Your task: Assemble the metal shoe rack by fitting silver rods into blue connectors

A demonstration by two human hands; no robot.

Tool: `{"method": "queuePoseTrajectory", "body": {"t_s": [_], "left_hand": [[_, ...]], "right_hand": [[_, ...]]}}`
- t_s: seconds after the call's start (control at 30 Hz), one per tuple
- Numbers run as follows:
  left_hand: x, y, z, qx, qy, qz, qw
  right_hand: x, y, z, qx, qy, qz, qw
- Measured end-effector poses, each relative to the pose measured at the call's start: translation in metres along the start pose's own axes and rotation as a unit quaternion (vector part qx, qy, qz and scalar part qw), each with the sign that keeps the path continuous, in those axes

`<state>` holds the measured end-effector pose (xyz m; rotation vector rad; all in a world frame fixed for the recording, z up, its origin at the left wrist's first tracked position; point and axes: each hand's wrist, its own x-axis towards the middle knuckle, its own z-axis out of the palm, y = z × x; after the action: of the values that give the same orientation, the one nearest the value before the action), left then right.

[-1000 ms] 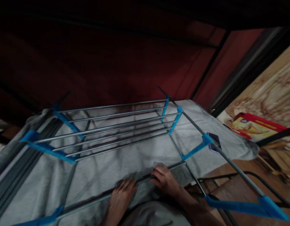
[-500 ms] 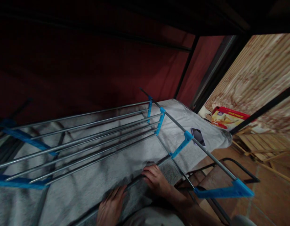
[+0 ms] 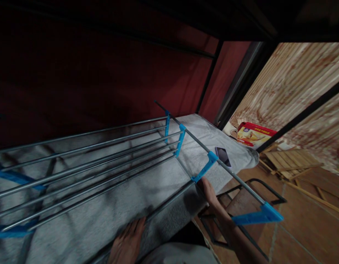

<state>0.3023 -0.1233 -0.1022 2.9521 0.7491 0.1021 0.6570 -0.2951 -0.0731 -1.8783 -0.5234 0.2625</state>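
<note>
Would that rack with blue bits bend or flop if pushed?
The rack would probably stay stiff, since its shiny bars look straight. It may be light for its size: thin bars, big gaps. It might drag the loose-looking grey cloth beneath.

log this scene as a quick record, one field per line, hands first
left hand: over the near bar, grip unclear
right hand: by a blue bracket, fingers partly hidden
rack: grey bars, blue brackets
cloth: grey, under rack
phone: flat on cloth
box: red and yellow, beyond cloth
</note>
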Motion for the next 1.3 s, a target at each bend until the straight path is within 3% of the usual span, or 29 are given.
{"method": "queuePoseTrajectory", "body": {"t_s": [0.1, 0.3, 0.5, 0.7, 0.9, 1.3], "left_hand": [[0.003, 0.002, -0.007, -0.017, -0.017, -0.006, 1.000], [0.008, 0.004, -0.012, -0.016, -0.032, -0.018, 0.999], [0.004, 0.001, -0.013, 0.003, -0.060, -0.009, 0.998], [-0.001, -0.003, -0.001, 0.010, -0.044, -0.013, 0.999], [-0.002, -0.006, -0.005, 0.005, -0.038, 0.000, 0.999], [-0.003, -0.009, -0.007, -0.012, 0.002, 0.025, 1.000]], "right_hand": [[0.006, 0.000, 0.001, -0.097, -0.059, -0.007, 0.993], [-0.006, 0.003, 0.010, -0.224, -0.041, -0.067, 0.971], [-0.011, -0.001, 0.019, -0.246, -0.022, -0.029, 0.969], [-0.015, -0.009, 0.024, -0.237, -0.005, 0.007, 0.971], [-0.014, -0.015, 0.023, -0.215, -0.015, 0.028, 0.976], [-0.021, -0.011, 0.029, -0.255, 0.004, -0.018, 0.967]]}}
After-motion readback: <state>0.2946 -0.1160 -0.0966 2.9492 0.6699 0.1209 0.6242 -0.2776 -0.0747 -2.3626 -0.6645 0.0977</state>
